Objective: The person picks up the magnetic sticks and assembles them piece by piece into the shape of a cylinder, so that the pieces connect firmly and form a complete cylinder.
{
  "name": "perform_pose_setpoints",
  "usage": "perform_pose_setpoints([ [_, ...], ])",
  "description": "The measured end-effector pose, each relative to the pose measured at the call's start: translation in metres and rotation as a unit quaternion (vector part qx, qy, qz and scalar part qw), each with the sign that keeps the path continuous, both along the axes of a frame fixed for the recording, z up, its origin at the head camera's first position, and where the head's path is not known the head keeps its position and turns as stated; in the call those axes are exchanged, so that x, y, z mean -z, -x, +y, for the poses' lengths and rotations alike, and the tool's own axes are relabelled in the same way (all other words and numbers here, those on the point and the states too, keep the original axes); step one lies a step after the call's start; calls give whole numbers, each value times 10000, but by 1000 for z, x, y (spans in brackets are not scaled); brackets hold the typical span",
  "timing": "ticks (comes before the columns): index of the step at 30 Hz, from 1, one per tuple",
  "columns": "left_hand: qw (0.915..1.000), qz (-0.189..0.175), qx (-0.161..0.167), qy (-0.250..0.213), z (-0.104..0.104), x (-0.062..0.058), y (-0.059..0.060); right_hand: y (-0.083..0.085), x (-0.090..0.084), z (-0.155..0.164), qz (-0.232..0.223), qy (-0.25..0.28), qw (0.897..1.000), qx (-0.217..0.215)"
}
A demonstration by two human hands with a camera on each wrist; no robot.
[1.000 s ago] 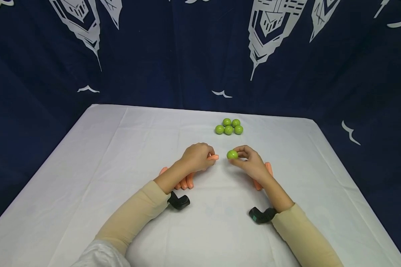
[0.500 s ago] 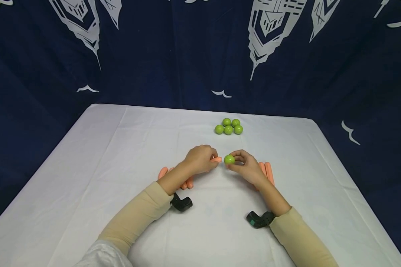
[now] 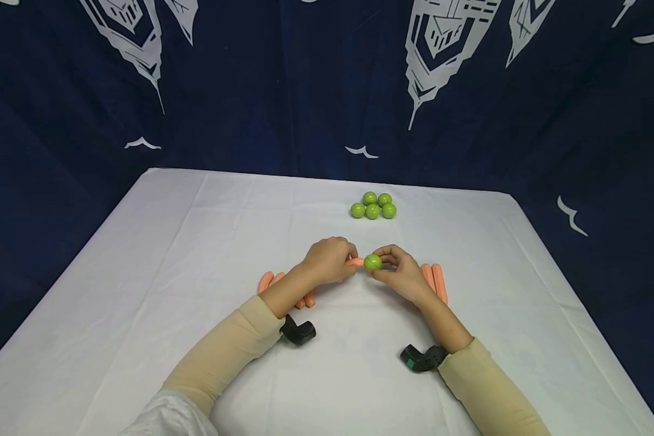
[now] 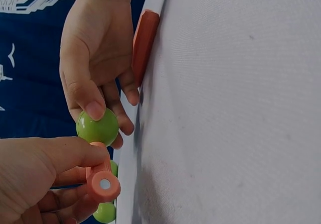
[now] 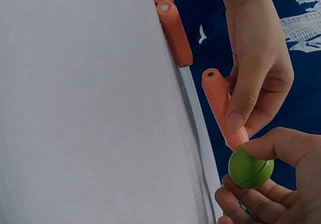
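Between its thumb and fingers my left hand (image 3: 328,259) pinches an orange magnetic rod (image 5: 216,91), a short stick with a round magnet in its end. My right hand (image 3: 402,272) holds a glossy green ball (image 4: 97,129) with a seam line round it, pinched by thumb and fingers. The rod's far end sits right against the ball in the head view and in both wrist views. In the left wrist view, the rod's near end shows a silver disc (image 4: 105,184). Both hands are over the middle of the table, fingertips close together.
Several green balls (image 3: 372,211) cluster at the back of the white table (image 3: 240,224). Several orange rods (image 3: 265,281) lie partly hidden behind the left forearm, and more rods (image 3: 439,281) lie by the right wrist. Black wrist devices (image 3: 298,332) jut inward. A dark blue patterned curtain (image 3: 283,91) hangs behind.
The left hand has moved slightly right with the rod, and the right hand left and nearer with the ball. The gap between rod and ball has closed. The far balls stay put.
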State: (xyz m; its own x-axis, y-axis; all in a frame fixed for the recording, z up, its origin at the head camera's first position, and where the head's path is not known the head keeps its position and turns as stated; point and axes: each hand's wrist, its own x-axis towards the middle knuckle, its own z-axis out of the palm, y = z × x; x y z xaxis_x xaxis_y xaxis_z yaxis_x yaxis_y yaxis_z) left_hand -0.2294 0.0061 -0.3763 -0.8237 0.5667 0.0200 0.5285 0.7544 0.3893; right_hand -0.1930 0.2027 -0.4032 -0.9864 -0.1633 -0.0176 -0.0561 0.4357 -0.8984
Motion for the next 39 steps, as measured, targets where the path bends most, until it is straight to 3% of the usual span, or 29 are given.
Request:
perform_pose_setpoints([
  [9,9992,313,146,181,4,1,5,2,3,1,-7,-162,9998,124],
  [24,9921,699,889,550,6,-1,22,3,6,3,124,-523,9985,120],
  [39,9928,554,865,609,2,5,27,3,10,-1,376,-786,9959,256],
])
